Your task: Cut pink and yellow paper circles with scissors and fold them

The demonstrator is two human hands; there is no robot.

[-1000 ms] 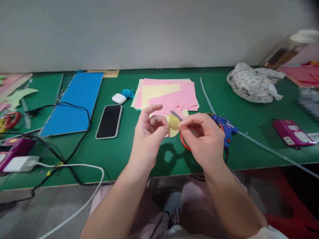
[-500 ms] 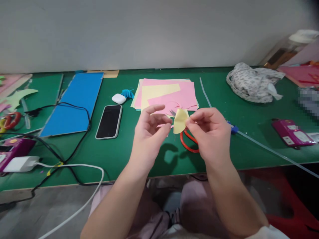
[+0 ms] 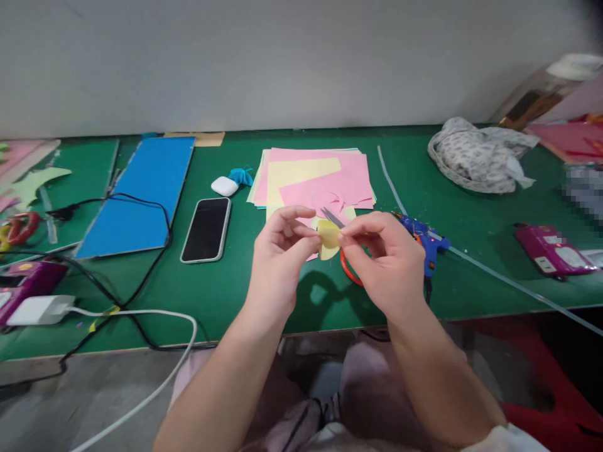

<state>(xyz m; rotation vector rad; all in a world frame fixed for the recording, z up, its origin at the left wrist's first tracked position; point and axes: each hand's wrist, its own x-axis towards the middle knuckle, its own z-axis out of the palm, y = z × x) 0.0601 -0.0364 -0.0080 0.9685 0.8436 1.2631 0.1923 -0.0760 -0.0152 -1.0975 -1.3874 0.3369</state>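
A small folded piece of yellow paper [image 3: 329, 240] is pinched between my two hands, above the table. My left hand [image 3: 286, 251] closes thumb and finger on its left edge. On its right edge, my right hand [image 3: 384, 254] grips it between thumb and fingertips. Just beyond the paper lie scissors [image 3: 349, 269] with red handles, partly hidden by my right hand and the paper. Their blade tips reach over the stack of pink and yellow paper sheets [image 3: 325, 172]. Right of my right hand lies a blue glue gun [image 3: 428, 242] with a long clear glue stick.
Left of the stack are a phone [image 3: 206, 230], a white earbud case [image 3: 225, 186] and a blue board [image 3: 144, 194]. Black and white cables [image 3: 155, 312] cross the left side. A patterned cloth bundle [image 3: 475, 157] and a purple power strip [image 3: 556, 251] lie at right.
My right hand has moved left with the yellow paper, uncovering more of the glue gun. My left fingers, apart from the paper before, now pinch its edge.
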